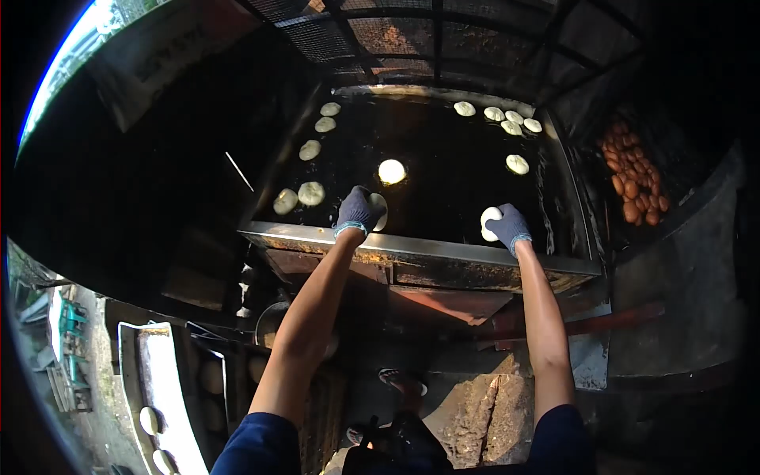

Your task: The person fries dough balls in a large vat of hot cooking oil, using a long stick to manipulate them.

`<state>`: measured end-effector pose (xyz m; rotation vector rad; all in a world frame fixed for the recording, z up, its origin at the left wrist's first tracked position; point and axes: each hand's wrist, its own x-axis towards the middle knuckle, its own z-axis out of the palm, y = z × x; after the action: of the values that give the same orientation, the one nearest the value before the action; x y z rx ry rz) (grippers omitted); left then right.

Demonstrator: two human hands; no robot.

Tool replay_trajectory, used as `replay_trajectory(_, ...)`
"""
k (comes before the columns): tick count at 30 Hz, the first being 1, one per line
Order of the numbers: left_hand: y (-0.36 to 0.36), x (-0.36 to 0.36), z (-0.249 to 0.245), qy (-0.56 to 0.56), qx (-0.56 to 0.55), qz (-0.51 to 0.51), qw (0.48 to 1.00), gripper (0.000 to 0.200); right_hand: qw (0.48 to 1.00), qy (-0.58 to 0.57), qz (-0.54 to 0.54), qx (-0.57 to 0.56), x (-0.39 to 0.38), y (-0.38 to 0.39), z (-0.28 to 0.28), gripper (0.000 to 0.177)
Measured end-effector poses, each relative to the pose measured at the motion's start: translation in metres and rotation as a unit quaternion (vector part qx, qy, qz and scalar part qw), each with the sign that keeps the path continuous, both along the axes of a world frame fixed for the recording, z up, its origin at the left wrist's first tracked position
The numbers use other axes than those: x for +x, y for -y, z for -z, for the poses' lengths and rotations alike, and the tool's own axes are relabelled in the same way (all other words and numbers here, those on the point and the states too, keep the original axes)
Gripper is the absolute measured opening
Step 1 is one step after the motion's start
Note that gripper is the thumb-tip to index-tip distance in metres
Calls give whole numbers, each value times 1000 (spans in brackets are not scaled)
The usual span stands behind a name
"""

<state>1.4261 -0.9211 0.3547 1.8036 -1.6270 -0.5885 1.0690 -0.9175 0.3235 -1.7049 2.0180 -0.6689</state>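
In a grey knitted glove, my left hand (358,210) grips a pale round dough piece (379,212) just above the front rim of a wide fryer (443,248) full of dark oil. My right hand (511,224), gloved the same way, has its fingers around another dough round (491,224) near the front right of the oil. One bright dough round (392,172) floats ahead of my left hand with bubbles at its edge. Several more float along the left side, such as this dough round (311,193), and at the back right, near a single dough round (517,165).
Browned fried pieces (633,174) lie heaped to the right of the fryer. A pale tray (162,380) with dough rounds stands at the lower left. Behind the oil rises a wire mesh frame (396,36). A thin stick (239,172) shows at left.
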Motion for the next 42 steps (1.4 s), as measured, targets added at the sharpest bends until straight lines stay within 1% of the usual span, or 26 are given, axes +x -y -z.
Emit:
replay_trajectory(3, 21, -16, 31, 15, 89, -71, 993, 53, 997, -62, 11, 49, -30, 11, 22, 49)
replay_trajectory(5, 6, -21, 14, -121, 94, -23, 988, 65, 996, -73, 51, 9, -38, 16, 33, 39)
replay_trajectory(6, -12, -23, -17, -119, 45, 6, 992, 71, 996, -45, 68, 19, -46, 27, 40, 36)
replay_trajectory(7, -3, -20, 14, -95, -64, -24, 993, 71, 994, -40, 88, -59, -60, 46, 66, 34)
replay_trajectory(8, -19, -13, 2, -157, -143, 8, 977, 65, 988, 15, 133, -72, -53, 54, 56, 34)
replay_trajectory(10, -105, 7, -70, -227, -215, 7, 950, 56, 965, -212, 97, -121, -16, 67, 2, 47)
replay_trajectory(11, -165, 27, -113, -272, -179, 19, 945, 56, 976, -55, 25, -209, 32, 45, -46, 55)
replay_trajectory(13, -278, 75, -153, -241, -209, -52, 946, 50, 961, -38, -58, -268, 95, 68, -85, 49)
replay_trajectory(14, -334, 106, -157, -129, -229, -117, 958, 46, 957, -9, -114, -265, 148, 47, -128, 45)
replay_trajectory(15, -394, 134, -164, -141, -214, -210, 944, 44, 920, 104, -182, -332, 200, 36, -151, 41)
replay_trajectory(16, -455, 163, -170, -74, -157, -325, 930, 42, 882, 112, -250, -384, 257, 6, -185, 38)
replay_trajectory(18, -591, 233, -149, 117, -91, -529, 836, 43, 827, 194, -411, -331, 374, -109, -251, 35)
replay_trajectory(20, -726, 286, -117, 191, 17, -736, 649, 48, 752, 238, -573, -223, 473, -203, -270, 33)
replay_trajectory(22, -799, 296, -130, 157, 190, -824, 510, 45, 663, 210, -713, -91, 572, -274, -252, 34)
replay_trajectory(23, -828, 305, -117, 118, 137, -803, 567, 47, 636, 127, -760, -50, 621, -306, -237, 36)
replay_trajectory(25, -853, 317, -106, 51, 72, -714, 695, 44, 587, 147, -738, 297, 715, -371, -181, 36)
replay_trajectory(26, -850, 325, -99, 34, 78, -706, 703, 41, 593, 118, -729, 321, 756, -396, -148, 30)
replay_trajectory(27, -855, 345, -71, 71, 81, -722, 684, 41, 540, -71, -833, 99, 792, -418, -128, 32)
replay_trajectory(28, -850, 353, -72, -15, 105, -722, 684, 45, 436, -255, -853, -135, 820, -436, -116, 34)
replay_trajectory(30, -849, 371, -59, -133, 106, -718, 675, 49, 681, -48, -725, 89, 830, -481, -97, 41)
replay_trajectory(32, -830, 362, -80, -162, 90, -686, 703, 47, 671, -59, -732, 101, 827, -502, -104, 49)
replay_trajectory(33, -834, 375, -49, -173, -12, -692, 700, 46, 638, -17, -760, 121, 816, -503, -111, 48)
replay_trajectory(34, -826, 368, -56, -107, -62, -685, 718, 47, 608, 29, -781, 139, 803, -497, -122, 47)
replay_trajectory(37, -786, 338, -114, -13, -113, -681, 724, 48, 619, 121, -776, 16, 722, -455, -181, 49)
replay_trajectory(40, -678, 294, -180, -166, -266, -556, 770, 40, 665, 247, -705, 19, 602, -363, -215, 53)
replay_trajectory(42, -577, 270, -188, -164, -282, -437, 838, 40, 751, 285, -596, -14, 514, -289, -205, 51)
